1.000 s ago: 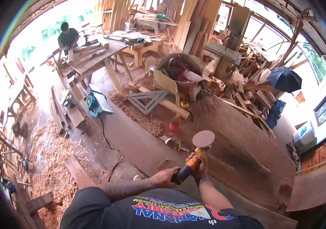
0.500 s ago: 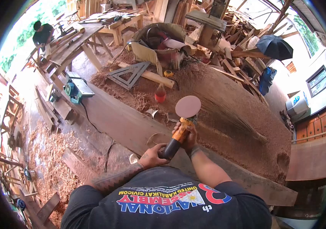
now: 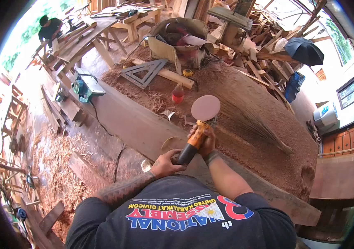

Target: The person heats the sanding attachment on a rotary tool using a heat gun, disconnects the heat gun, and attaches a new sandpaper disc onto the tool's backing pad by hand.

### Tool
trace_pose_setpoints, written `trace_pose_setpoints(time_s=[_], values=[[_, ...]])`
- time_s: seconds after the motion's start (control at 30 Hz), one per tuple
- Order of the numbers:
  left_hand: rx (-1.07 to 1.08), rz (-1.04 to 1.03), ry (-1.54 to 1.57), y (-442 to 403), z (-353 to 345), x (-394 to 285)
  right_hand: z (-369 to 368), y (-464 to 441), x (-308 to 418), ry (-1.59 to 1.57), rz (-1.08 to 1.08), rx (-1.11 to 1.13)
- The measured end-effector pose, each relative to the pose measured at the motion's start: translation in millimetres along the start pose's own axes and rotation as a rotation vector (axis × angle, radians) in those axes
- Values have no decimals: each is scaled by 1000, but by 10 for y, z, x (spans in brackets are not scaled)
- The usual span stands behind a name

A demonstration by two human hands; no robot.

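An orange and black angle grinder (image 3: 192, 148) is held above a long wooden plank (image 3: 129, 120), its pinkish sanding disc (image 3: 205, 107) facing upward and away from me. My right hand (image 3: 207, 143) wraps around the orange body just behind the disc. At the black rear end, my left hand (image 3: 168, 163) closes around the tool, with some fingers hidden beneath it. Another round disc (image 3: 171, 144), tan in colour, lies on the plank beyond my left hand, partly hidden.
A teal power planer (image 3: 88, 86) rests on the plank's far left. Beyond lie a metal triangle square (image 3: 143, 74), a bottle of red liquid (image 3: 178, 94) and a yellow tape measure (image 3: 188, 72) among shavings. A person (image 3: 49, 29) works at a far bench (image 3: 75, 47).
The view has shifted slightly, so the surroundings sit a little further right. Both hands keep their hold on the grinder, which is slightly lower and nearer my body.
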State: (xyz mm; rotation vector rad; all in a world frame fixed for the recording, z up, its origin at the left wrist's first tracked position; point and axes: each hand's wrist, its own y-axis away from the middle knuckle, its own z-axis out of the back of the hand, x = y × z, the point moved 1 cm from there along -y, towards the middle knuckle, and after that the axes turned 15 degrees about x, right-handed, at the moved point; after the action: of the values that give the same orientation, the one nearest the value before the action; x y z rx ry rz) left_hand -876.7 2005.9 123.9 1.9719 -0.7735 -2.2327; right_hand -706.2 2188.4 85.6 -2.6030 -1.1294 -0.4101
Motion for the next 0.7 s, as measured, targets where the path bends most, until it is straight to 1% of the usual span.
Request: trace_pose_setpoints(time_s=[0.13, 0.33, 0.43, 0.53, 0.57, 0.63, 0.67, 0.7], values=[[-9, 28, 4, 66, -3, -138, 19, 2, -13, -1, -8, -1], [-39, -20, -10, 74, -13, -126, -35, -14, -1, 30, -5, 45], [-32, -15, -25, 65, -1, -87, -94, -15, -19, 58, 18, 2], [-87, -36, -132, 72, 18, -106, -120, -31, -60, 51, 13, 1], [-65, 1, -229, 73, 52, -134, -121, -54, -85, 74, 11, 5], [-9, 74, -426, 94, 210, -439, -63, -83, -184, 119, 16, 6], [121, 133, -294, -26, 371, -339, -21, -91, -253, 93, -19, 11], [139, 147, -125, -64, 447, -329, -24, -114, -333, 70, -48, 30]])
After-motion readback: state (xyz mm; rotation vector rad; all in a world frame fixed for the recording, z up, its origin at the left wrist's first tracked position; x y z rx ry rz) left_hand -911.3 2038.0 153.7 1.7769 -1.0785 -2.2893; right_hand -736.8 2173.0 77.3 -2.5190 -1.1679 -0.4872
